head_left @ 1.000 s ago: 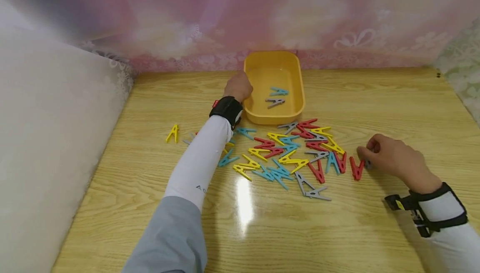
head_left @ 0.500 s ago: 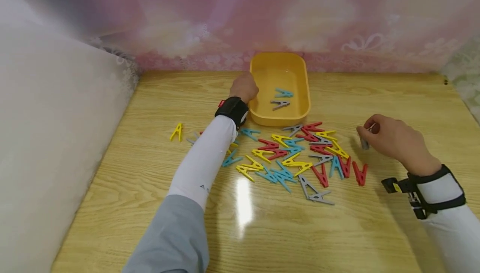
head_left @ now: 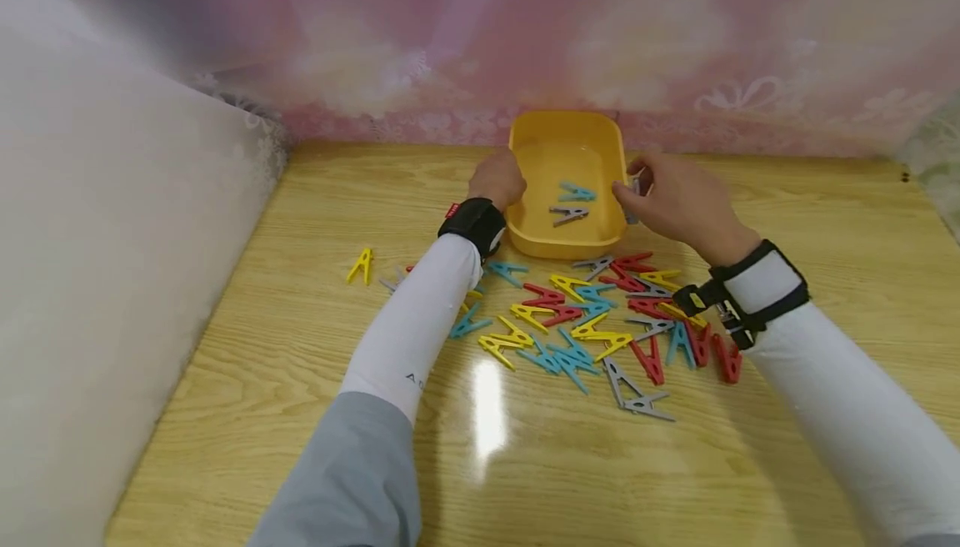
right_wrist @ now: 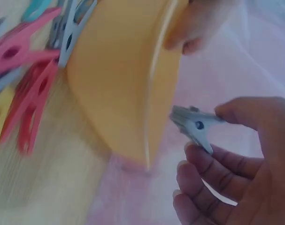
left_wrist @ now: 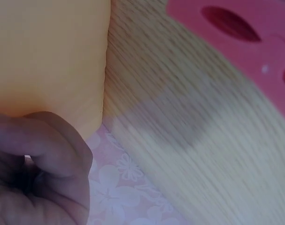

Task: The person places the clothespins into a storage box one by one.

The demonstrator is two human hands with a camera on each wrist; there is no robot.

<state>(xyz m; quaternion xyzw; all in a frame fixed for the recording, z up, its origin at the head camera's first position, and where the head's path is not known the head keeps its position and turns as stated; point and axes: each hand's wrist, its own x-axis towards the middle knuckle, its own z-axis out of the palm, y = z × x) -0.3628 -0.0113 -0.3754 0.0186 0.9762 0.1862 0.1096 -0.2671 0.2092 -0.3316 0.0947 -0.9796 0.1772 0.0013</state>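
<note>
The right hand (head_left: 686, 201) pinches a grey clothespin (right_wrist: 194, 123) by its handle ends, between thumb and fingers, just beside the right rim of a yellow plastic bin (head_left: 567, 247). In the right wrist view the pin's jaw end points toward the bin. My left hand (head_left: 498, 178) is at the bin's left rim with curled fingers, gripping the edge; its fingertips are partly hidden in the head view. Inside the bin lie a blue clothespin (head_left: 577, 192) and a grey-brown clothespin (head_left: 569, 215).
Several red, yellow, blue and grey clothespins lie scattered before the bin, among them a yellow clothespin (head_left: 589, 332). A lone yellow clothespin (head_left: 362, 265) lies to the left. Behind the wooden table (head_left: 300, 414) hangs a pink floral curtain (head_left: 480, 47). The left forearm covers some pins.
From the table's right side, my right hand has lifted the grey clothespin and carried it left and away from me to the bin's right rim. The left hand stays at the bin.
</note>
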